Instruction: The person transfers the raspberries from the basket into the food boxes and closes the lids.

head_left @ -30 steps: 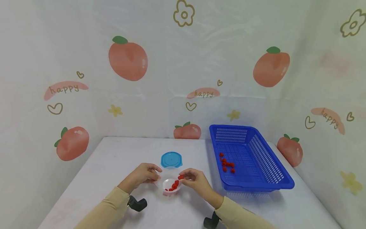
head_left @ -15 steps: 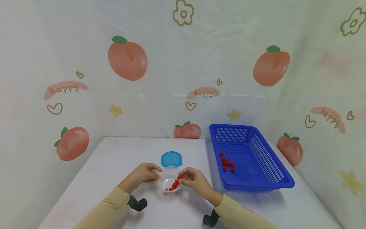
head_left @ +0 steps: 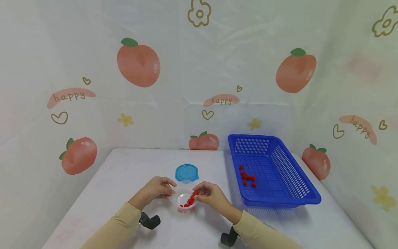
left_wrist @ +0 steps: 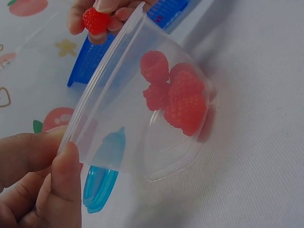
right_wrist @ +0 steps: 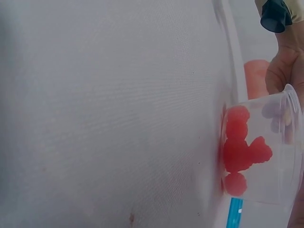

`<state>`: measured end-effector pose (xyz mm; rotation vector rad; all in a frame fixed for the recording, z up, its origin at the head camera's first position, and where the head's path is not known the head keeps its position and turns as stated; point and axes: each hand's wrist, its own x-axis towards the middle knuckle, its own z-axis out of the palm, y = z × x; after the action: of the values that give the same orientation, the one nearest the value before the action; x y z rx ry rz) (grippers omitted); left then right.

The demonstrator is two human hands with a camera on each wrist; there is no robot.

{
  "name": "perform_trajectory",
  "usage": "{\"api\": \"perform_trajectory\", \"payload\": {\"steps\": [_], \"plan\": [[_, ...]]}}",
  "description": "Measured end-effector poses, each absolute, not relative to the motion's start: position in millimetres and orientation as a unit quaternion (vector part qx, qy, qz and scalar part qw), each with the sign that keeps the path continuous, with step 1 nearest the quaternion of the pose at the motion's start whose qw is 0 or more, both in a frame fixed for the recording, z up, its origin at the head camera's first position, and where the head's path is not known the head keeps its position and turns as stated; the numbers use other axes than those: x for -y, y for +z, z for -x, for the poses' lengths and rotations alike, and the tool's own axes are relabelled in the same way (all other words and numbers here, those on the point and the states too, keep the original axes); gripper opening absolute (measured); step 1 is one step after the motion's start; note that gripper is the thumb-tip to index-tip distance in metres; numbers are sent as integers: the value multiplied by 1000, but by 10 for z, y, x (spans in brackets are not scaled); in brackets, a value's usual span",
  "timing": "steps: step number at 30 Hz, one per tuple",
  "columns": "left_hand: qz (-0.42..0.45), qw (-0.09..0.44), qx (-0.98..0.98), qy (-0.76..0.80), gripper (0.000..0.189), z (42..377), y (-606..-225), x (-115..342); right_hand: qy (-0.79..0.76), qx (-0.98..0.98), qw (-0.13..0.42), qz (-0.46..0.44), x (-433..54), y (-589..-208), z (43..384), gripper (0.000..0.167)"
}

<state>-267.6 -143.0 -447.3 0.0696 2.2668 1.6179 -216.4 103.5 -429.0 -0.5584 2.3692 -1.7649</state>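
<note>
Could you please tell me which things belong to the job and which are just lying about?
Seemingly part of it:
raspberry in the right hand
clear tub in the left hand
raspberries in the tub
blue basket with more raspberries

Apparently just there:
blue lid, untouched on the table
printed backdrop

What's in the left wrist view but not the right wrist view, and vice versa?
Only the left wrist view shows the blue basket and the raspberry pinched by the right hand. Only the right wrist view shows the beige sleeve and the black device near the left hand. Both share that hand, the clear container, its raspberries and the blue lid.
</note>
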Motion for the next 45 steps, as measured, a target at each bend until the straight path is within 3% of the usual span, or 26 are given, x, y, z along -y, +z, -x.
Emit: {"api": "perform_trajectory", "payload": {"steps": [9,20,45], "plan": [[-9,174,-802,571,28,2661,-4461,1410,-582,-791,65,179,-1022,-4285,2156,23],[-16,175,-800,573,28,2672,-4469,1414,-589,-787,65,173,-1054,-4600,2335,28],[-14,174,-805,567,26,2670,-4445,1410,-591,-782,68,185,-1056,-4607,2347,29]]}}
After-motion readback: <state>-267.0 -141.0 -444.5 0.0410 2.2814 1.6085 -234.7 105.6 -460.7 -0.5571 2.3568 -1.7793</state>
